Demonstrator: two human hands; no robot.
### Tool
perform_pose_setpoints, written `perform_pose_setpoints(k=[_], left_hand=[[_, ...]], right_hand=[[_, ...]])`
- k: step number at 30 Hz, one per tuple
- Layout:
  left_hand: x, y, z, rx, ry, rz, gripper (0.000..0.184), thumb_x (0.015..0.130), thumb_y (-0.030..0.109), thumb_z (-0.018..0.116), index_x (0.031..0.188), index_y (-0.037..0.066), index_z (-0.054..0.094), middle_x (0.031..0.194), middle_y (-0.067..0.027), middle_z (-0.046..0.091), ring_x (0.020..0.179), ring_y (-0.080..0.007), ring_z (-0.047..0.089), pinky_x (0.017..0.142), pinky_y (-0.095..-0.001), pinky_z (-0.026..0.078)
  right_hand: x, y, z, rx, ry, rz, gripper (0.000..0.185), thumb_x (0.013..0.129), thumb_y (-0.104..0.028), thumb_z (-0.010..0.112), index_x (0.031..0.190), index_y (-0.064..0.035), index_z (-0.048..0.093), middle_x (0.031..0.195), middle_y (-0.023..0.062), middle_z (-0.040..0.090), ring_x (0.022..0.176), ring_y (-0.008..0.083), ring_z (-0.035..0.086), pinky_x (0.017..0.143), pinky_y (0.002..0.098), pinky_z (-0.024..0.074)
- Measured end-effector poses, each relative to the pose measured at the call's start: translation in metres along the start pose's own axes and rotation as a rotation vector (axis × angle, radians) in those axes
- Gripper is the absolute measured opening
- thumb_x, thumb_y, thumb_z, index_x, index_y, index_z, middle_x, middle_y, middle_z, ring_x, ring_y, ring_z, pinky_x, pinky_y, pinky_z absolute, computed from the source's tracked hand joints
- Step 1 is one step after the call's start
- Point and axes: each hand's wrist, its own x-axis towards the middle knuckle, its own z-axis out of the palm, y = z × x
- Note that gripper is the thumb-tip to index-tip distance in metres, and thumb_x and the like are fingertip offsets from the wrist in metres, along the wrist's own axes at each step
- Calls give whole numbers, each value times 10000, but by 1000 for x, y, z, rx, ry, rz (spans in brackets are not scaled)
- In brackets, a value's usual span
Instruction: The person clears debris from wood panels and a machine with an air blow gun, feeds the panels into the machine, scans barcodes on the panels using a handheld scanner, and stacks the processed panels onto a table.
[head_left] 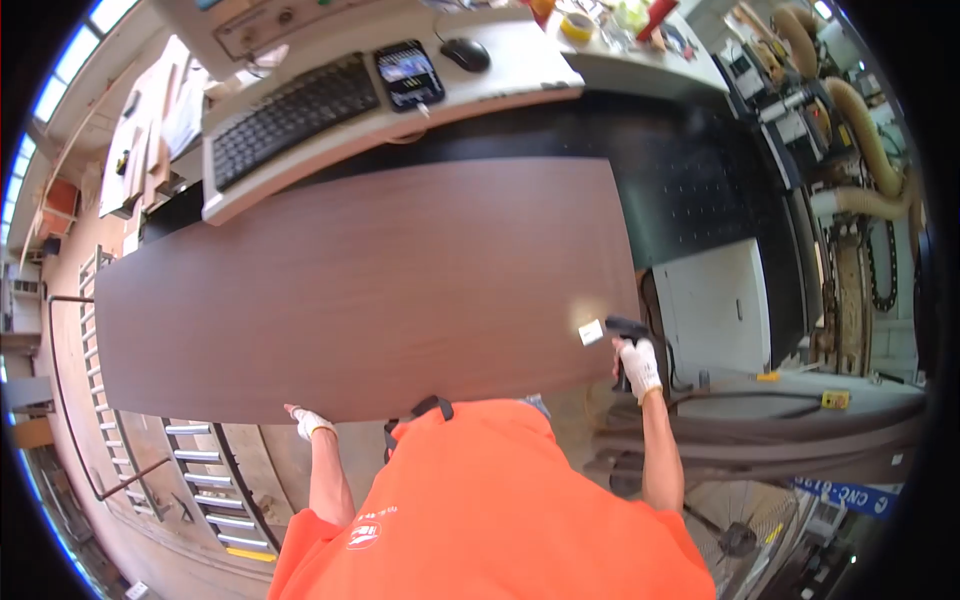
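A large brown board point(370, 290) lies flat below the keyboard shelf. My right hand point(641, 366), in a white glove with bare fingertips, is wrapped round the grip of a black handheld barcode scanner point(627, 327). The scanner's head is over the board's right end, beside a small white label point(591, 332). A pale patch of light shows on the board just above the label. My left hand point(311, 421), gloved the same way, is at the board's near edge with its fingers closed on that edge. The underside of this grip is hidden.
A shelf above the board carries a black keyboard point(295, 115), a phone point(408, 75) and a mouse point(466, 54). Roller conveyors point(212, 480) stand at lower left. Machinery with hoses point(862, 135) is at right. A fan point(738, 540) and brown sheeting point(740, 440) are at lower right.
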Motion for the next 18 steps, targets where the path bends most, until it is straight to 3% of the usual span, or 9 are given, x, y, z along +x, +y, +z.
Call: perform_pose_setpoints(k=[1,2,4,5,9,12,13,16,18], left_hand=[[5,-9,-2,-32,-94,37,1046,985,867,483,1634,47,490,1647,-77,554,1450,-306,560,1227,-453,419],[7,-14,-13,124,-142,83,992,1034,846,400,1713,121,403,1746,-53,450,1559,-311,456,1322,-442,311],[-63,13,5,371,66,-125,970,1041,846,365,1702,137,424,1729,-45,475,1545,-313,473,1302,-458,338],[-49,6,0,293,-68,-161,963,1023,868,369,1686,175,453,1697,-38,514,1518,-311,502,1263,-463,385],[-53,-12,6,183,-60,-132,931,1019,873,371,1670,216,476,1670,-28,536,1477,-300,541,1190,-491,455],[-62,-25,10,207,-23,-50,974,1019,857,427,1672,136,472,1677,-51,537,1462,-304,562,1196,-450,456],[-62,-28,11,202,-23,-34,989,1022,852,427,1691,123,442,1718,-62,490,1513,-305,517,1255,-441,398],[-71,-32,12,213,-32,-50,1021,1024,849,424,1708,91,400,1759,-74,430,1569,-302,454,1305,-444,331],[-93,-33,15,246,-29,-93,1002,1034,849,386,1714,113,392,1760,-55,429,1567,-305,454,1298,-449,334]], right_hand=[[-21,-30,4,-60,-49,-224,259,1048,-264,658,915,-45,694,630,60,604,479,168,568,493,365,465],[-20,-28,-4,-128,-91,-148,339,1061,-302,638,836,-51,667,607,59,596,478,169,556,506,360,453],[-13,-23,-4,-43,-10,-7,363,1029,-283,695,750,-61,623,612,42,601,489,178,584,491,365,455],[-1,-21,-6,-51,-6,32,347,1017,-268,712,755,-57,625,617,41,602,491,179,592,490,363,461],[7,-29,-13,-139,-49,54,315,995,-240,738,775,-38,637,635,48,607,498,178,609,494,359,483],[21,-28,-20,-222,-111,96,283,971,-269,733,885,-2,698,698,73,665,532,195,668,525,374,524],[22,-30,-21,-243,-115,107,284,963,-277,738,895,-4,701,705,71,670,536,195,672,540,376,534],[20,-38,-19,-229,-108,108,353,991,-252,738,744,-22,633,642,60,617,507,180,619,503,367,489],[28,-28,-27,-265,-138,69,353,985,-299,728,785,-16,661,644,68,638,513,192,642,517,375,506]])
